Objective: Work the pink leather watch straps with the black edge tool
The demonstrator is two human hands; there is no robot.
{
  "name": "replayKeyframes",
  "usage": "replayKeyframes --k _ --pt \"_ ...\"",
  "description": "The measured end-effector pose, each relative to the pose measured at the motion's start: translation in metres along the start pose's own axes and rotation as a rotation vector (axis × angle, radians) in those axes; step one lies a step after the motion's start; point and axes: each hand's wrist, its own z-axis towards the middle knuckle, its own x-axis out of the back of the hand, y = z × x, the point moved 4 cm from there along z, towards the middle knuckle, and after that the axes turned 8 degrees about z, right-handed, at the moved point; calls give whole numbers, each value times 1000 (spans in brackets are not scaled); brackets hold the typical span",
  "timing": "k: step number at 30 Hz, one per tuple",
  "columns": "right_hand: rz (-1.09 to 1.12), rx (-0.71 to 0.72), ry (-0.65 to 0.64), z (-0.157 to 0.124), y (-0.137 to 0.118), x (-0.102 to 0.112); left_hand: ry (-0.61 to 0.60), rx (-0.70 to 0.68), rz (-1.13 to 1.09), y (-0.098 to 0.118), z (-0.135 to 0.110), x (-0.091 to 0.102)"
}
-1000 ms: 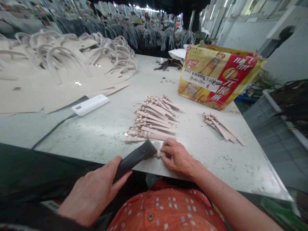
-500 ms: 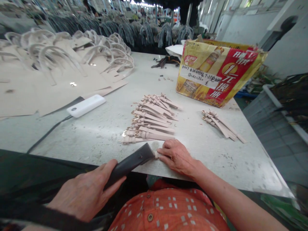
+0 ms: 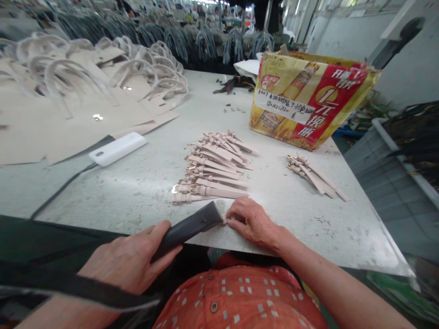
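My left hand point(image 3: 132, 260) is wrapped round a black bar-shaped tool point(image 3: 192, 226), whose exact kind I cannot make out. The tool slants up to the right, its wide end close to my right fingertips. At the table's front edge my right hand point(image 3: 252, 224) has its fingers closed in a pinch on a small pale piece point(image 3: 225, 221), mostly hidden by the fingers and the tool. Just beyond both hands lies a row of beige buckle straps point(image 3: 216, 169), with gold buckles to the left. A smaller bunch of buckle straps point(image 3: 313, 176) rests farther right.
A yellow and red cardboard box point(image 3: 308, 100) stands at the back right. Beige bag panels with handles point(image 3: 75, 109) cover the left side. A white device point(image 3: 118, 149) with a dark cord lies nearer. A grey bin point(image 3: 387, 183) stands beyond the table's right edge.
The tool's wide end has shifted slightly right and up, closer to my right fingers. Less of the pale piece shows. The camera view has shifted a little; the straps lie as before.
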Motion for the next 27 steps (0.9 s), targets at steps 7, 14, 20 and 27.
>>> replayKeyframes --k 7,14,20,27 --pt "-6 -38 41 2 2 0 -74 4 191 -3 -1 0" --pt "34 -53 49 1 4 2 -132 -20 153 1 -3 3" --pt "17 -12 37 2 4 3 -218 -71 119 16 6 5" --pt "-92 86 65 1 1 -3 -167 -57 132 10 5 8"
